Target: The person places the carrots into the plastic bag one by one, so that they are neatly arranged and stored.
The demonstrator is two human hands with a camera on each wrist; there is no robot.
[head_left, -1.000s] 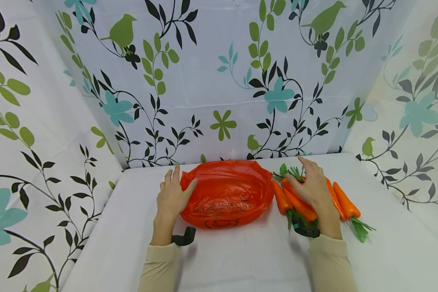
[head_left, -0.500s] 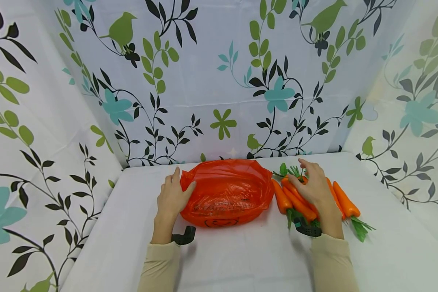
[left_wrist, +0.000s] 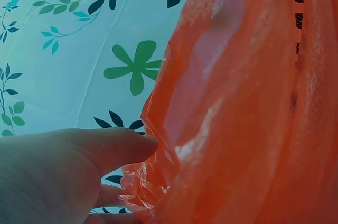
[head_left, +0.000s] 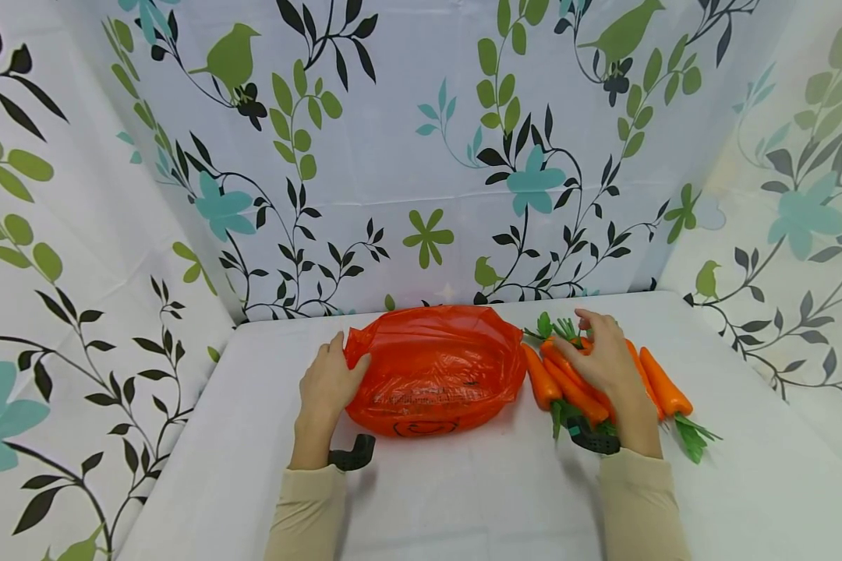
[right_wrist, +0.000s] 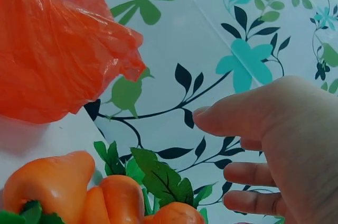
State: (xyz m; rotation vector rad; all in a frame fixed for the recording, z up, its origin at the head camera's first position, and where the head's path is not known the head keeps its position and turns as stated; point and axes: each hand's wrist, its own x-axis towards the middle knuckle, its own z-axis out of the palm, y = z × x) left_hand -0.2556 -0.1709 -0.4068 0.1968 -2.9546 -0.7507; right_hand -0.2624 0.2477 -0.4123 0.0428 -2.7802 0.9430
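A red plastic bag [head_left: 435,370], plump and printed with dark lettering, lies at the back middle of the table. My left hand [head_left: 328,379] is at its left end, with the thumb over the edge and the other fingers beyond it. Up close in the left wrist view, the thumb tip meets the crumpled rim of the bag [left_wrist: 227,129]. Over several orange carrots [head_left: 575,396] with green leaves hovers my right hand [head_left: 606,358], its fingers relaxed and holding nothing. In the right wrist view, the carrots [right_wrist: 50,184] lie below and left of that hand [right_wrist: 296,145].
White cloth covers the table [head_left: 421,499]. Behind it hangs a patterned curtain [head_left: 365,164] with birds, leaves and flowers, and similar cloth closes both sides. One carrot [head_left: 665,383] lies at the right end of the pile, its leaves toward the front.
The fingers of my left hand have bent and come down a little toward the bag's end. My right hand has shifted very slightly, its fingers a bit more bent. Bag and carrots stay put.
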